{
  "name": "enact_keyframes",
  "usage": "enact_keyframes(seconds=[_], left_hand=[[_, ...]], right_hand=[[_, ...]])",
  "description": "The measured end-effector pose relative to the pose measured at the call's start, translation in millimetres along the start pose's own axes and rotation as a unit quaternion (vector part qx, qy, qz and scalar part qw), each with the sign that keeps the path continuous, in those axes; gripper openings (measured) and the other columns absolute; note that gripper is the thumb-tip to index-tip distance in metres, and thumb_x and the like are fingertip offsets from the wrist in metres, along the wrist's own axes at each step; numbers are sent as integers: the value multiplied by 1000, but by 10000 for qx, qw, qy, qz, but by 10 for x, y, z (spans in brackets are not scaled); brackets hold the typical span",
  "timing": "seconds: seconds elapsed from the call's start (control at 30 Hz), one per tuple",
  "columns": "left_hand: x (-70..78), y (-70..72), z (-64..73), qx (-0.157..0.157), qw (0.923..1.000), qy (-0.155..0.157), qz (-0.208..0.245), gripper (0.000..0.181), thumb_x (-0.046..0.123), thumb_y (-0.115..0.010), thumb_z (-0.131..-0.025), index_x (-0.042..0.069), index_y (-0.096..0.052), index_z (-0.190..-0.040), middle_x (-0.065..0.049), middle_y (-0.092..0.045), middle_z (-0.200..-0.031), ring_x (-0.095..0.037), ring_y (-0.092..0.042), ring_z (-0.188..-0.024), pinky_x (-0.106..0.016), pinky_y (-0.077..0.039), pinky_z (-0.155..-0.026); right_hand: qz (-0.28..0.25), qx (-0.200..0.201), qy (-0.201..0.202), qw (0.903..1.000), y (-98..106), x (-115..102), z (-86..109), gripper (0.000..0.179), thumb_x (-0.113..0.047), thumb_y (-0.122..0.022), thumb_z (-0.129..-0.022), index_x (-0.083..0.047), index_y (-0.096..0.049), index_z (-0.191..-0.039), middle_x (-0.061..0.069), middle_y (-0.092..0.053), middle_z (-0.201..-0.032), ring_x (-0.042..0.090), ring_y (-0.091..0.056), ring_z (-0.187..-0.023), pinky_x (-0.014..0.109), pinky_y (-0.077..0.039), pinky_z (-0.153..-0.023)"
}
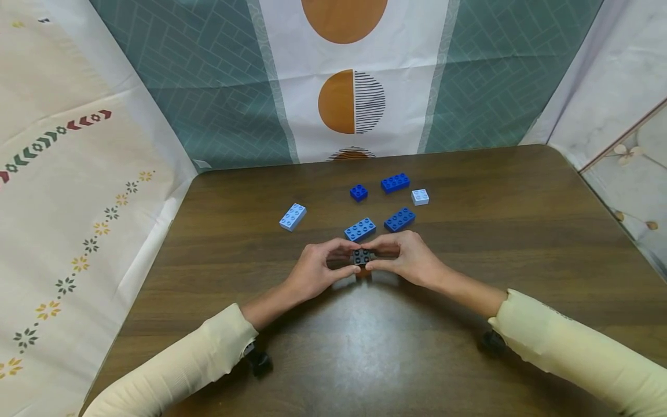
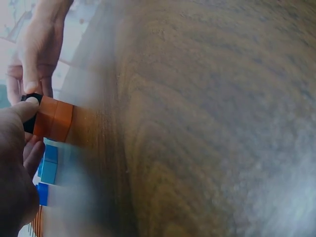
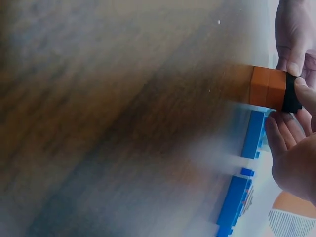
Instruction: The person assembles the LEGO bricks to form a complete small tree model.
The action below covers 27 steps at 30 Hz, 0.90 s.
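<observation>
A black toy building brick (image 1: pixel 361 256) with studs on top caps a stack of orange bricks (image 2: pixel 54 119) standing on the table. Two orange layers show below the black one in the right wrist view. From the left, my left hand (image 1: pixel 314 271) pinches the black brick between thumb and fingers. My right hand (image 1: pixel 414 260) grips the same brick from the opposite side, its thumb (image 3: pixel 302 88) on the near face. Just behind the stack lies a medium-blue brick (image 1: pixel 360 230). Seen from above, the orange part is mostly hidden.
Beyond the hands lie a darker blue long brick (image 1: pixel 400 220), another blue long brick (image 1: pixel 395 183), a small blue brick (image 1: pixel 358 193), a small pale brick (image 1: pixel 420 197) and a light-blue long brick (image 1: pixel 293 217). Patterned cloths (image 1: pixel 208 87) hang around the wooden table (image 1: pixel 219 266).
</observation>
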<state>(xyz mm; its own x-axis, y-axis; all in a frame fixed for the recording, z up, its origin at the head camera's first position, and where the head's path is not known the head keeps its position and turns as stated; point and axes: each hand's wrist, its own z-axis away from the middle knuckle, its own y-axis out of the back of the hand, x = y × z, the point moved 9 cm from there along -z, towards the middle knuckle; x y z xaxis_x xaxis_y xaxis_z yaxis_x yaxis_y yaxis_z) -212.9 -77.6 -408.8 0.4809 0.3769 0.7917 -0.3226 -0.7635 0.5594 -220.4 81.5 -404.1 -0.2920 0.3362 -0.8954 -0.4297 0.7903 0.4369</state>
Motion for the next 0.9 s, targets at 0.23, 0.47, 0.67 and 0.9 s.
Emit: enact_keyframes(seconds=[0.23, 0.47, 0.67, 0.9], left_hand=[[51, 8, -1, -126, 9996, -99, -237, 38, 13, -83, -95, 7, -70, -130, -6, -73, -130, -20, -73, -115, -33, -59, -97], [56, 4, -5, -245, 9991, -137, -313, 46, 15, -85, -94, 7, -67, -135, -6, -71, -135, -20, -72, -119, -30, -57, -100], [36, 7, -9, -242, 9994, -60, -221, 46, 17, -84, -95, 6, -66, -136, -6, -70, -136, -19, -70, -121, -28, -55, -102], [20, 15, -3, -203, 9997, 36, -151, 44, 19, -82, -97, 8, -67, -137, -4, -71, -136, -17, -70, -122, -29, -55, -103]], right_hand=[[350, -147, 62, 9993, 65, -63, -10, 51, -16, -88, -89, -7, -71, -137, 9, -72, -134, 30, -68, -127, 50, -54, -105], [160, 214, 102, 9996, 337, -58, -49, 58, -14, -89, -88, -7, -68, -141, 9, -69, -140, 32, -63, -133, 57, -48, -111], [266, 407, -102, 9988, 585, 97, -89, 66, -19, -88, -91, -10, -60, -151, 11, -58, -154, 40, -50, -145, 63, -38, -118], [198, 370, -605, 9973, 757, 339, -133, 76, -19, -85, -94, -11, -48, -160, 11, -43, -166, 41, -34, -155, 63, -28, -123]])
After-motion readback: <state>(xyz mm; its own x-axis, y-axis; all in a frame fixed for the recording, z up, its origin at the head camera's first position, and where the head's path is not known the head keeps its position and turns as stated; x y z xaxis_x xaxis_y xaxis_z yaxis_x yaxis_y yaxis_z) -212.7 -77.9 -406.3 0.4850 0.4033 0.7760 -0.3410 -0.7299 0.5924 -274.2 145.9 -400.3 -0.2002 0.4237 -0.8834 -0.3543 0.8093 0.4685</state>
